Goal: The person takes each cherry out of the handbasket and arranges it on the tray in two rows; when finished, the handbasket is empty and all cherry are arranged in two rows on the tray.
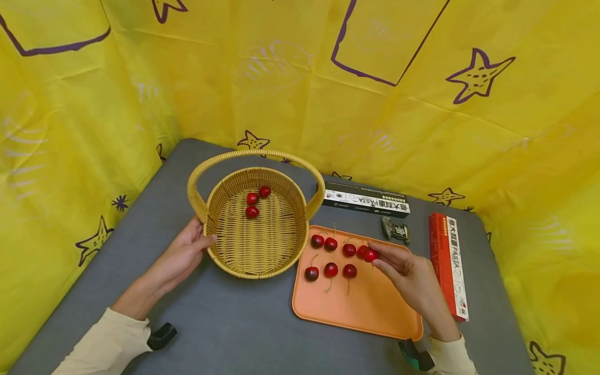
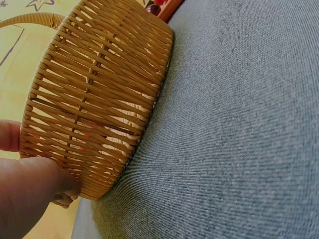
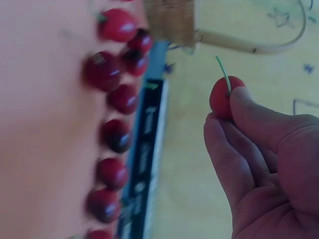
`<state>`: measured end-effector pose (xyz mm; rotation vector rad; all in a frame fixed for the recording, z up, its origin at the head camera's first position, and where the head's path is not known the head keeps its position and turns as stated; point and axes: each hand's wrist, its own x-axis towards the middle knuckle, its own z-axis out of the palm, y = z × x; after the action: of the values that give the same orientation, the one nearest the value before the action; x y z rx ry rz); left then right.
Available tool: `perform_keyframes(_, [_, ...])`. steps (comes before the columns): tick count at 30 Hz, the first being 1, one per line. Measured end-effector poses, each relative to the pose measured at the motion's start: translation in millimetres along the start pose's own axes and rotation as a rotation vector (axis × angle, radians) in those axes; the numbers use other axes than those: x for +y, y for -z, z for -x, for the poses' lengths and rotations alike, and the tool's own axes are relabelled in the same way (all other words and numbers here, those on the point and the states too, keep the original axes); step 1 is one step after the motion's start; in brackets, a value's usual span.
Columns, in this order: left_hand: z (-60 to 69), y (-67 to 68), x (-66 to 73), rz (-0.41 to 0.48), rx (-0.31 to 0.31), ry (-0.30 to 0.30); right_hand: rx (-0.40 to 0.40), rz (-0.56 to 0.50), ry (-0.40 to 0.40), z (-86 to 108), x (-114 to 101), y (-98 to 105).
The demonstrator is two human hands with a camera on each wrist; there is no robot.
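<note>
A round woven basket with a tall arched handle stands on the left, with 3 cherries inside. My left hand grips its left rim, thumb over the edge; the left wrist view shows that hand against the wicker wall. Over the orange tray, my right hand pinches a red cherry between thumb and fingertips. In the right wrist view this cherry has a green stem pointing up. Several other dark red cherries lie on the tray.
A black pasta box lies behind the tray, with a small dark toy-like object in front of it. To the right lies a red pasta box. Yellow patterned cloth surrounds the grey table.
</note>
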<state>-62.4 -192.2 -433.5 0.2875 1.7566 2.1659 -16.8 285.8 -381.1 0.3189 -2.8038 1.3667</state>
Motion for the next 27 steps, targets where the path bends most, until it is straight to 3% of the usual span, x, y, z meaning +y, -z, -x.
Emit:
perform_keyframes(8, [0.1, -0.7, 1.1, -0.013, 0.000, 0.020, 0.025, 0.029, -0.115, 20.4, 30.4, -4.1])
perform_keyframes(18, [0.4, -0.6, 2.9, -0.024, 0.004, 0.021, 0.000, -0.003, -0.076, 20.5, 58.7, -26.8])
perform_keyframes(27, [-0.2, -0.7, 1.7, -0.024, -0.002, 0.015, -0.026, 0.016, -0.116, 19.8, 60.3, -35.1])
